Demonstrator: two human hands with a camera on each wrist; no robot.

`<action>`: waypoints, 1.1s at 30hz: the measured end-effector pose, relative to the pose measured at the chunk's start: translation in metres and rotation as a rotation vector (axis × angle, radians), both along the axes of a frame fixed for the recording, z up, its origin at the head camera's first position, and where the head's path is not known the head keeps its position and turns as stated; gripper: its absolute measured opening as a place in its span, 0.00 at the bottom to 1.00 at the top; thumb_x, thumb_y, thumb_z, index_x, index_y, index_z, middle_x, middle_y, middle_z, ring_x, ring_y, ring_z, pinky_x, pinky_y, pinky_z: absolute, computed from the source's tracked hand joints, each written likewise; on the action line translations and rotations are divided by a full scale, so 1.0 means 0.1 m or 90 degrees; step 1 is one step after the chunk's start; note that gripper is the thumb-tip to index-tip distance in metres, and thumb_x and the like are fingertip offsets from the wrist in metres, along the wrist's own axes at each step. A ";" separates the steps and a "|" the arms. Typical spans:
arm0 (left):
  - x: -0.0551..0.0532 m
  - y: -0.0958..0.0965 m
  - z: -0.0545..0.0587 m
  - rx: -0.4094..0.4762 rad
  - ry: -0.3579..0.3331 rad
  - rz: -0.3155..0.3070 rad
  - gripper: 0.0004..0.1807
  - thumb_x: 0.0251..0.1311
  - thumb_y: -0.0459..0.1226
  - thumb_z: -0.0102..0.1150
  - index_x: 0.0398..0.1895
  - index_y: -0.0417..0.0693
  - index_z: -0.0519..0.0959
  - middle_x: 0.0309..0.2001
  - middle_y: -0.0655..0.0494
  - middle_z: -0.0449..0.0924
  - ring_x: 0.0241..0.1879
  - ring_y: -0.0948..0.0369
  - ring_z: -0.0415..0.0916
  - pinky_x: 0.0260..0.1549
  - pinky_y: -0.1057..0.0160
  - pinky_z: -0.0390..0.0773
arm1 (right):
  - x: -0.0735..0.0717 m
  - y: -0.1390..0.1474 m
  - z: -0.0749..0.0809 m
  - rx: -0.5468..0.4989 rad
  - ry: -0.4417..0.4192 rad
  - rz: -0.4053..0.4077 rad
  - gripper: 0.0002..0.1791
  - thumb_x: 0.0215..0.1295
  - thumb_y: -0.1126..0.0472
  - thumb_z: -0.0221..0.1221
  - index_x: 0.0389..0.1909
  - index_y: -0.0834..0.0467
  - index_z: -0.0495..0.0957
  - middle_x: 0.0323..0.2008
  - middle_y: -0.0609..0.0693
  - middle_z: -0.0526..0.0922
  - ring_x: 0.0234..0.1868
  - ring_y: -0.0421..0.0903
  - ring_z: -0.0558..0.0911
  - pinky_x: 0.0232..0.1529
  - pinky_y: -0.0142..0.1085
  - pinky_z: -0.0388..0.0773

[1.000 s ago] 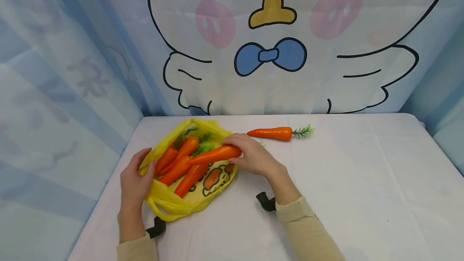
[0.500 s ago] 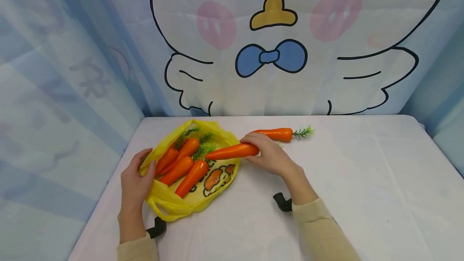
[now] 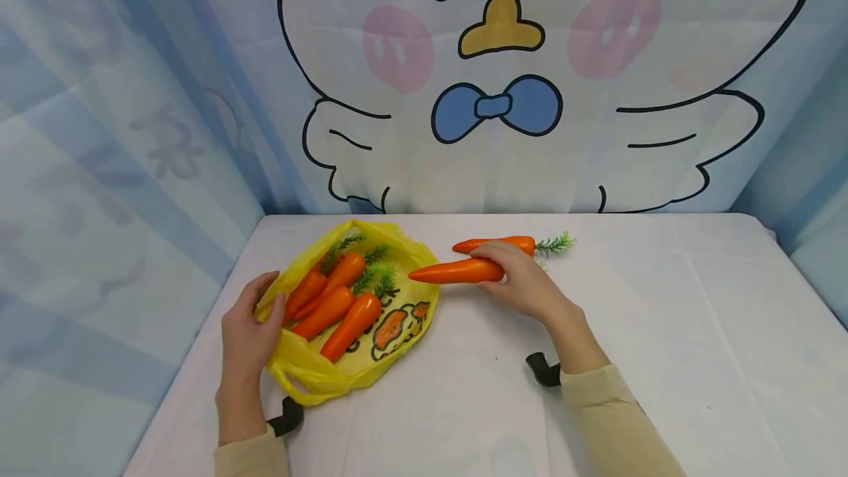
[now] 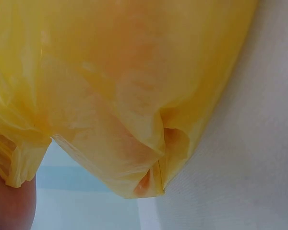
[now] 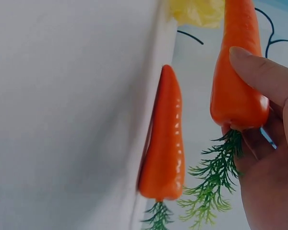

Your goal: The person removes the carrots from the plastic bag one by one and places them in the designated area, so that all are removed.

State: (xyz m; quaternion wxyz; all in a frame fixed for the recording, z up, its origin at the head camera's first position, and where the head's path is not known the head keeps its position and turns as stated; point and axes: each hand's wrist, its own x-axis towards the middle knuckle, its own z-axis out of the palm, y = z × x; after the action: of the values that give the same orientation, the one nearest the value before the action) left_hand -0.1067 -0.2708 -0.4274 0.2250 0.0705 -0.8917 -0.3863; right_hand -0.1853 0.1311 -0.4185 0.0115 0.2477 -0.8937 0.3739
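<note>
My left hand (image 3: 250, 330) holds the near-left rim of a yellow plastic bag (image 3: 311, 374), whose mouth gapes upward. Inside the bag lie several orange carrots (image 3: 351, 326) with green tops. My right hand (image 3: 526, 282) grips another carrot (image 3: 457, 271) by its thick end, the tip pointing left over the bag's right edge. In the right wrist view, the thumb presses the held carrot (image 5: 240, 91) and its green leaves (image 5: 213, 177) hang down. The bag's yellow film (image 4: 134, 72) fills most of the left wrist view.
One more carrot (image 3: 493, 244) lies on the white table (image 3: 662, 344) near its back edge, just behind my right hand. A curtain with a cartoon figure (image 3: 497, 168) rises behind the table. Black curved pieces (image 3: 545, 370) show at both wrists.
My right hand has moved right with the carrot, drawing it from above the bag's contents toward the carrot on the table. The left hand and bag stay nearly in place.
</note>
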 end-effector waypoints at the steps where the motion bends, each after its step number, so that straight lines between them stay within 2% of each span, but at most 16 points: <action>1: 0.00 0.00 0.00 0.000 -0.001 0.000 0.20 0.70 0.32 0.57 0.64 0.43 0.75 0.61 0.46 0.78 0.62 0.49 0.73 0.62 0.70 0.68 | 0.00 0.02 -0.01 0.000 -0.005 -0.007 0.24 0.62 0.67 0.69 0.60 0.54 0.79 0.62 0.52 0.77 0.64 0.56 0.71 0.66 0.54 0.68; 8: 0.00 -0.01 -0.02 -0.001 0.002 -0.004 0.20 0.70 0.31 0.57 0.64 0.43 0.75 0.61 0.45 0.78 0.62 0.48 0.73 0.62 0.72 0.67 | -0.03 0.15 -0.07 0.021 -0.007 -0.031 0.24 0.61 0.67 0.69 0.60 0.58 0.79 0.59 0.55 0.78 0.61 0.57 0.73 0.64 0.55 0.69; 14: -0.01 -0.02 -0.03 -0.002 0.007 -0.006 0.20 0.71 0.31 0.57 0.65 0.43 0.75 0.62 0.45 0.77 0.62 0.48 0.72 0.62 0.72 0.67 | -0.08 0.24 -0.08 0.038 -0.027 -0.055 0.24 0.62 0.65 0.69 0.60 0.54 0.79 0.59 0.53 0.78 0.60 0.56 0.73 0.63 0.55 0.69; 19: -0.02 -0.02 -0.04 0.001 0.017 -0.011 0.20 0.70 0.31 0.58 0.64 0.42 0.75 0.61 0.45 0.78 0.62 0.48 0.73 0.60 0.77 0.65 | -0.11 0.31 -0.10 0.052 -0.029 -0.062 0.25 0.65 0.62 0.67 0.63 0.49 0.79 0.62 0.51 0.77 0.62 0.54 0.73 0.63 0.55 0.69; 24: -0.02 -0.03 -0.04 0.000 0.022 -0.013 0.20 0.69 0.30 0.58 0.63 0.42 0.76 0.61 0.45 0.78 0.62 0.49 0.73 0.58 0.80 0.63 | -0.14 0.36 -0.13 0.076 -0.028 -0.074 0.25 0.64 0.65 0.67 0.63 0.55 0.77 0.61 0.56 0.77 0.62 0.58 0.73 0.64 0.56 0.68; 29: -0.01 -0.02 -0.04 -0.003 0.006 -0.006 0.20 0.70 0.31 0.58 0.64 0.43 0.75 0.62 0.46 0.78 0.62 0.49 0.73 0.60 0.77 0.64 | -0.17 0.39 -0.17 0.084 -0.043 -0.095 0.25 0.65 0.65 0.65 0.64 0.53 0.77 0.61 0.55 0.78 0.61 0.58 0.73 0.63 0.56 0.69; 33: -0.01 -0.02 -0.04 -0.004 -0.001 -0.005 0.20 0.70 0.31 0.58 0.64 0.43 0.75 0.62 0.46 0.77 0.63 0.50 0.72 0.61 0.75 0.65 | -0.17 0.41 -0.17 0.103 -0.028 -0.091 0.25 0.63 0.67 0.66 0.62 0.60 0.77 0.61 0.60 0.76 0.62 0.60 0.71 0.65 0.57 0.66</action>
State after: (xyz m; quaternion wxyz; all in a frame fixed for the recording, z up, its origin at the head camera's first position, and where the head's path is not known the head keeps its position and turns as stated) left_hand -0.1081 -0.2732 -0.4318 0.2230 0.0663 -0.8934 -0.3843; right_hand -0.2027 0.1720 -0.4360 -0.0018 0.1755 -0.9364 0.3038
